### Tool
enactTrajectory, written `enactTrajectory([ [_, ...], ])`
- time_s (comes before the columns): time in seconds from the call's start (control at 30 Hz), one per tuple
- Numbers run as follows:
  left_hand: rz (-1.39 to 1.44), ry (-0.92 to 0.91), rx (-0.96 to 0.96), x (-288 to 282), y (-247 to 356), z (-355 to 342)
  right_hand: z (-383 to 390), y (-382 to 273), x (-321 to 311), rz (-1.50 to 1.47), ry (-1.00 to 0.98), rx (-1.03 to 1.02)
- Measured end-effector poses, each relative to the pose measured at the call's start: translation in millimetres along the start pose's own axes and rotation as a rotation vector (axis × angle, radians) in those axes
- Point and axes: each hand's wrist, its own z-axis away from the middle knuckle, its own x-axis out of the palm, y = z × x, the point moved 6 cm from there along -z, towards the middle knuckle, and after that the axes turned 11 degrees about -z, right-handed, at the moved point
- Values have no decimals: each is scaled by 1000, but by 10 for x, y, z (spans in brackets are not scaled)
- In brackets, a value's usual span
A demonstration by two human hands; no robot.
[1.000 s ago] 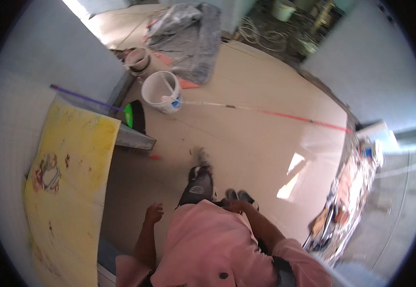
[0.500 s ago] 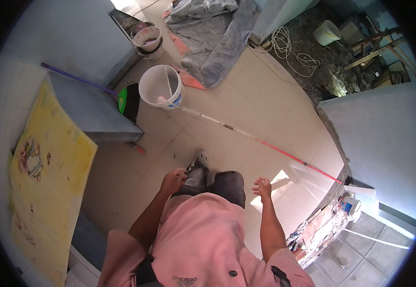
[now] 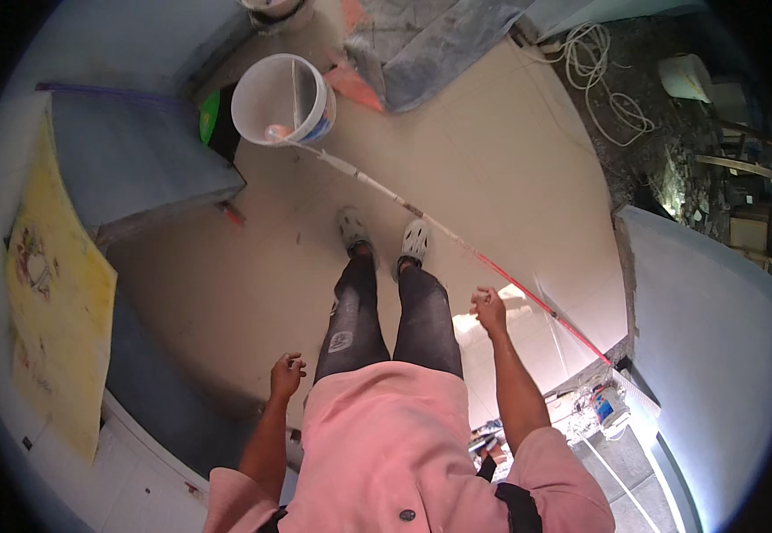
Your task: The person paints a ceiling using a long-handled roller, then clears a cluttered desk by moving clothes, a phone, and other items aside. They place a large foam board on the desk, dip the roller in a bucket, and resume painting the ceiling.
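My left hand [image 3: 287, 375] hangs beside my left thigh, its fingers loosely bent and apart, holding nothing. My right hand [image 3: 488, 310] is held out by my right leg, open and bare, with its fingers pointing left. Nearest to it is a long red and white pole [image 3: 503, 273]; they look apart, the pole passing beyond the hand. The pole's far end rests in a white bucket [image 3: 247, 115] ahead of me, where a pale pink roller-like head [image 3: 277, 132] shows at the rim. A grey upright strip also stands inside the bucket.
A grey ledge [image 3: 128, 160] and a yellow stained sheet [image 3: 62, 302] stand on the left. A crumpled grey tarp [image 3: 439, 53] lies ahead, with coiled hose [image 3: 590, 62] beyond it to the right. Near the right-hand threshold is a small white pail [image 3: 610, 407].
I have moved ahead, so the bucket and pole sit closer. Both feet now stand in view side by side. My left hand has swung back and outward; my right hand stays out, empty.
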Motion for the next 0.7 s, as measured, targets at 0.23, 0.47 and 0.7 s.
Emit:
enactTrajectory([
  [0.23, -102, 79, -22, 526, 202, 305, -325, -335, 46, 40, -123, 75],
  [0.47, -156, 151, -57, 626, 114, 465, -1236, -255, 470, 447, -153, -244],
  [0.7, -133, 127, -174, 1088, 77, 279, -2371, 241, 1190, 825, -72, -374],
])
